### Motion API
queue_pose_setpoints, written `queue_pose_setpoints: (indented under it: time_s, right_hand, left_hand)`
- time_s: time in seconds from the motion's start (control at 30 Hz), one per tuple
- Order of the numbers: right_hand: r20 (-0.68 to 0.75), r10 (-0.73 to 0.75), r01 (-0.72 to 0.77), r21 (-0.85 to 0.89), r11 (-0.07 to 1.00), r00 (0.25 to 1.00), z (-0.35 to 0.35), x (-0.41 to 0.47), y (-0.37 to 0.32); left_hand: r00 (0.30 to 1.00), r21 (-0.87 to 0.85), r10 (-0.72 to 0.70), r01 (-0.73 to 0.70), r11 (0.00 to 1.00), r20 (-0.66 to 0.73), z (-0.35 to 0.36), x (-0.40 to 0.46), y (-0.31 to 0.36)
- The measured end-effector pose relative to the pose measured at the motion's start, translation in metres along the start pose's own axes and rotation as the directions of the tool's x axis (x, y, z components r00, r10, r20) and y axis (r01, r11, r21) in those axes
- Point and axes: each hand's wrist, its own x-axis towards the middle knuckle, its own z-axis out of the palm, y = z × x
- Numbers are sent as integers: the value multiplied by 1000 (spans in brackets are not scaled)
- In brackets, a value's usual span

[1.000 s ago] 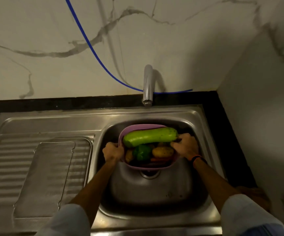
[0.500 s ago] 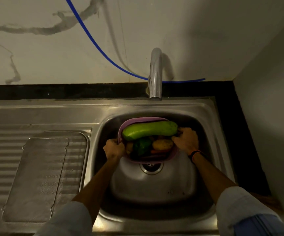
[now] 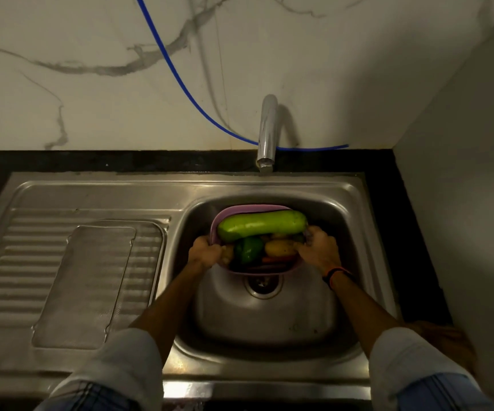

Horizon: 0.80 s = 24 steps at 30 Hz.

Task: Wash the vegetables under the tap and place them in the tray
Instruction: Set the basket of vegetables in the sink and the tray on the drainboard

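On the far left we see the ribbed draining board (image 3: 11, 262) of the steel sink unit, and lying flat on it a clear tray (image 3: 85, 286) with nothing in it. Moving right, our left hand (image 3: 205, 254) reaches down into the sink (image 3: 269, 315) and grips the left rim of a purple bowl (image 3: 248, 209), fingers curled over the edge. The bowl sits in the back half of the sink, above the drain (image 3: 262, 284), and we cannot tell whether it rests on the bottom or is held just off it. Across its top lies a long pale green gourd (image 3: 262, 226), reaching from rim to rim. Under the gourd we see a dark green pepper (image 3: 248, 249), a yellowish potato (image 3: 280, 247) beside it and a carrot (image 3: 278, 258) just in front; other pieces below are too dark to name. Our right hand (image 3: 318, 250) grasps the right rim of the bowl, fingers curled round it, with a black and orange band (image 3: 336, 275) on the wrist. Behind the bowl the tap (image 3: 267, 134) stands at the wall, its spout pointing at the sink's back edge. A blue hose (image 3: 180, 81) runs down the marble wall behind the tap.
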Motion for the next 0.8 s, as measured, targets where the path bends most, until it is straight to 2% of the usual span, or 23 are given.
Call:
queue_pose_setpoints:
  time_s: [0.13, 0.27, 0.57, 0.67, 0.8]
  right_hand:
    - [-124, -38, 32, -56, 998, 992, -2, -28, -13]
    - [-270, -155, 125, -127, 984, 950, 6, -56, -38]
    - [-178, -244, 252, 24, 967, 953, 63, -115, -98]
    - [-171, -263, 278, 67, 958, 950, 95, -141, -123]
    - [-137, -291, 301, 58, 952, 947, 142, -173, -153]
  left_hand:
    - [999, -65, 27, -30, 997, -41, -14, -44, 13]
    - [990, -156, 122, -132, 979, -74, -28, -49, 5]
    - [941, -142, 310, -328, 934, -137, -110, -99, 2]
    - [904, -136, 401, -420, 897, -147, -151, -104, -21]
    - [901, -191, 397, -426, 884, -173, -209, -97, -65]
